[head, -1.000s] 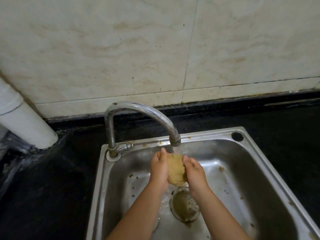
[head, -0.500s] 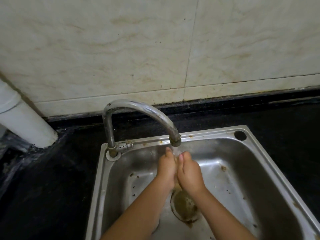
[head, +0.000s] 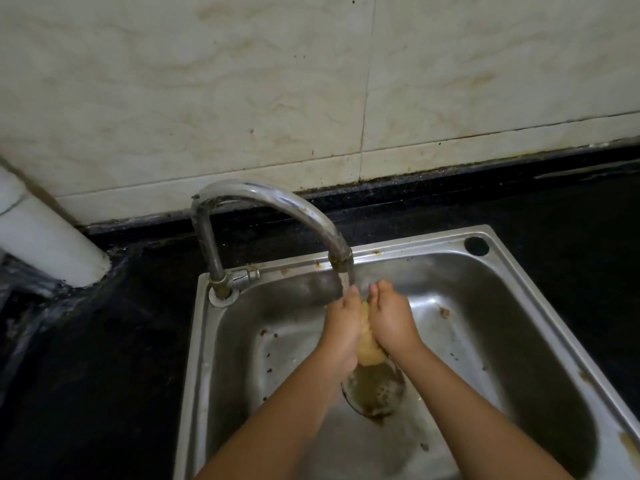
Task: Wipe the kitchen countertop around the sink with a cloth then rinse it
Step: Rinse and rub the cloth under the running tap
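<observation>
Both hands' grip (head: pixel 367 323) squeezes cloth (head: pixel 367 351) over sink (head: pixel 519 306).

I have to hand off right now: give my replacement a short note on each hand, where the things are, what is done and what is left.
Left hand and right hand: both press the yellow cloth between them, fingers pointing toward the spout.
The cloth is over the sink, just above the drain, under the faucet, and water runs onto it.
Done: rinsing is under way. Whether the black countertop was wiped cannot be told from this view.
Left: finish the rinse, wring the cloth, shut off the water.
</observation>
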Demonstrator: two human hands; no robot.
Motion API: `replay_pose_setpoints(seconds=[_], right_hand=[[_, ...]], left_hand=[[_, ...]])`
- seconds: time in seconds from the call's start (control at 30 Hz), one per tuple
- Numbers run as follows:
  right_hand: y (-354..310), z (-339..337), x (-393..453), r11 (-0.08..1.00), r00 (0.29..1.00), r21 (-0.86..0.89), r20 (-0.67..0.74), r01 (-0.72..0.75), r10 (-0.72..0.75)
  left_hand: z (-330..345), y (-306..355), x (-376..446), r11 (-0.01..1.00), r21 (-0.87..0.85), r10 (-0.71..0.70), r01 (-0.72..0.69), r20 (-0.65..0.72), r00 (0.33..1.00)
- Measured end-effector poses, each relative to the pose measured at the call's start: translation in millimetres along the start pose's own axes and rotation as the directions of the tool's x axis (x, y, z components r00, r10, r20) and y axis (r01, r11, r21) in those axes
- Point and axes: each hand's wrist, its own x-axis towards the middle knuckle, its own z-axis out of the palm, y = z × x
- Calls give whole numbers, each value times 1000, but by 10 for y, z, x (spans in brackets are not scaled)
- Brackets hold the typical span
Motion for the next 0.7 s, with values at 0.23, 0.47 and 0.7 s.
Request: replay_pose_setpoints(seconds=[0.23,0.47,0.7], right_hand=[[66,41,-137,932,980,310,121,-187,156],[72,-5,-96,815,948,488,218,-311,231],[25,26,-156,818,978,536,118,-208,171]], left_hand=[[-205,81,61,995,-81,50,-56,-73,996],[-336,37,72,955,-14,295,-295,-26,955],[-385,-47,61,838,278,502,-470,-55,863]])
